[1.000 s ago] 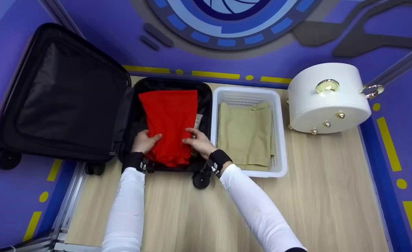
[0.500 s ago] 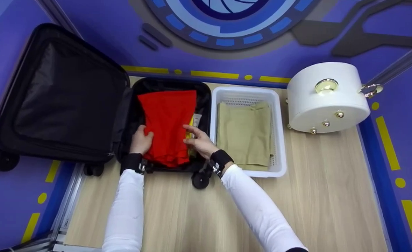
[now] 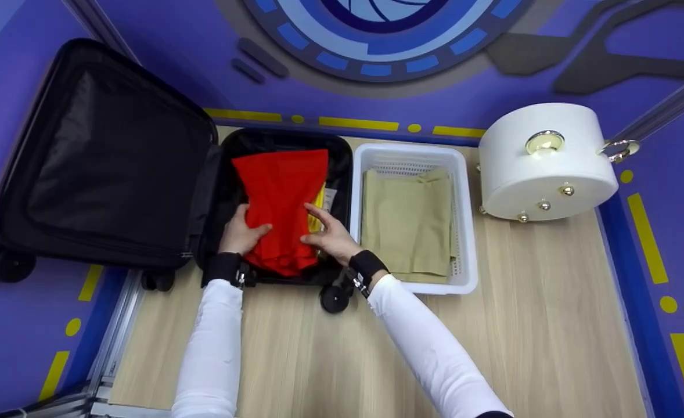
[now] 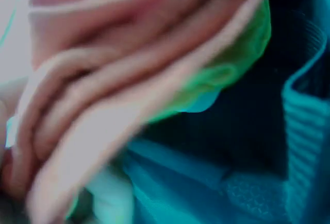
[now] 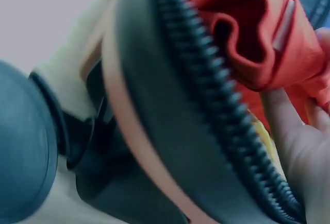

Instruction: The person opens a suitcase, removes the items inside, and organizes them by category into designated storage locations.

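A folded red cloth [image 3: 281, 191] with a ruffled near end lies in the open black suitcase [image 3: 342, 152]. My left hand [image 3: 241, 235] holds its left edge, thumb on top and the other fingers mostly out of sight. At the opposite edge, my right hand [image 3: 331, 237] grips the cloth with thumb and forefinger spread apart. The right wrist view shows loose folds of the red cloth [image 5: 258, 54] against those fingers. Something yellow [image 3: 317, 212] and a white tube [image 3: 329, 199] peek out beside the cloth. Pale folds fill much of the blurred left wrist view.
Right of the suitcase stands a white plastic basket [image 3: 467, 232] with folded khaki cloth [image 3: 409, 223]. A white round case [image 3: 542, 157] with gold handles and feet lies at the back right. The suitcase lid [image 3: 115, 168] leans open at left; a wheel [image 3: 334, 299] juts forward.
The cloth's right edge has shifted slightly left, uncovering more of the yellow thing. My left thumb drew back, then came forward onto the cloth again. The right forefinger has moved slightly farther up.
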Demonstrator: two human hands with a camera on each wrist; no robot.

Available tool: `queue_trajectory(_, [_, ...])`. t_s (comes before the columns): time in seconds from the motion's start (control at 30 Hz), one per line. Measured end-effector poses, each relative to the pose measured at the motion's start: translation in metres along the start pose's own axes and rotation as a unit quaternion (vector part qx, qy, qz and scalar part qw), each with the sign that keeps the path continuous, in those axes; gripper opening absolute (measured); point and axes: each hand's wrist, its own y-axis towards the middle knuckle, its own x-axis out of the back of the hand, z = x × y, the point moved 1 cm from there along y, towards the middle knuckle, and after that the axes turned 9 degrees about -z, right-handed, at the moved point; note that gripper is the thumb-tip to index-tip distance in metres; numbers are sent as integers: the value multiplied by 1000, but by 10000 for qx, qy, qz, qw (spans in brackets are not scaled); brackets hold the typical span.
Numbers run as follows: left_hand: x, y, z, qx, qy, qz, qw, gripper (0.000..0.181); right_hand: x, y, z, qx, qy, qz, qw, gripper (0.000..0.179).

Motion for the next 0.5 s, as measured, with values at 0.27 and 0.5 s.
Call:
queue_trajectory(0.27, [9,-7,-5,-115,492,-556,9972,65,-3,0,-1,-57,-265,-253,9993,84])
queue_trajectory(0.5, [16,-16,-23,-648,-372,-499,9960,54,-6,0,0,-43,-692,-1002,9926,40])
